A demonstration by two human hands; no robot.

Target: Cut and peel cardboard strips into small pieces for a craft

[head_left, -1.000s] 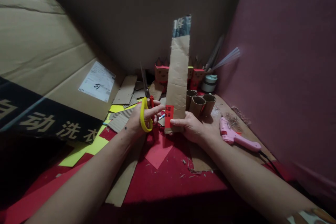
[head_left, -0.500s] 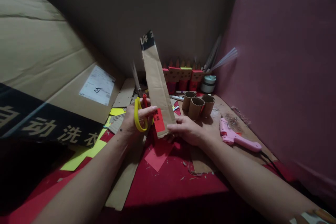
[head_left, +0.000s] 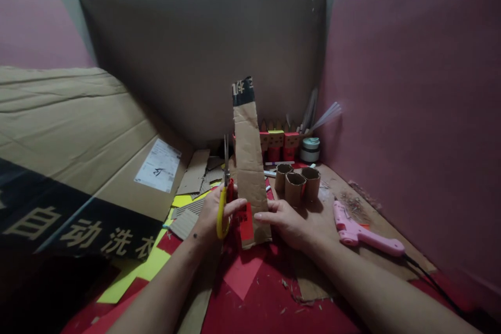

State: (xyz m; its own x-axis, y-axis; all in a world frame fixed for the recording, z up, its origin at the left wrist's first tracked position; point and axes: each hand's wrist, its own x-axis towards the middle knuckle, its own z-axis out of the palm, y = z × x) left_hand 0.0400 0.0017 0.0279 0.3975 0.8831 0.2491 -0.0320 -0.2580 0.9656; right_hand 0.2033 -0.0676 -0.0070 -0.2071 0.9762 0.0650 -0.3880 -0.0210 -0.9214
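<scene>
A long cardboard strip (head_left: pixel 249 167) stands nearly upright between my hands, with a dark printed band at its top and a red sticker (head_left: pixel 246 222) near its lower end. My left hand (head_left: pixel 213 214) is closed, its thumb on the strip's left edge by the sticker. That same hand also holds scissors (head_left: pixel 223 211) with yellow and red handles, blades pointing up. My right hand (head_left: pixel 284 222) pinches the strip's lower right edge, thumb on the near face. Below the strip, a red paper piece (head_left: pixel 243 276) lies on the red table cover (head_left: pixel 270 302).
At left leans a large cardboard box (head_left: pixel 78 141). Cardboard tubes (head_left: pixel 295 188) stand behind my right hand, with a pink glue gun (head_left: pixel 368 237) and its cord to the right. Decorated red holders (head_left: pixel 290 146) and a lidded jar (head_left: pixel 310 150) stand at the back.
The view has tilted up, so the scene sits lower in the picture. The cardboard strip now stands more upright and the scissors have turned more edge-on. Both hands keep their hold.
</scene>
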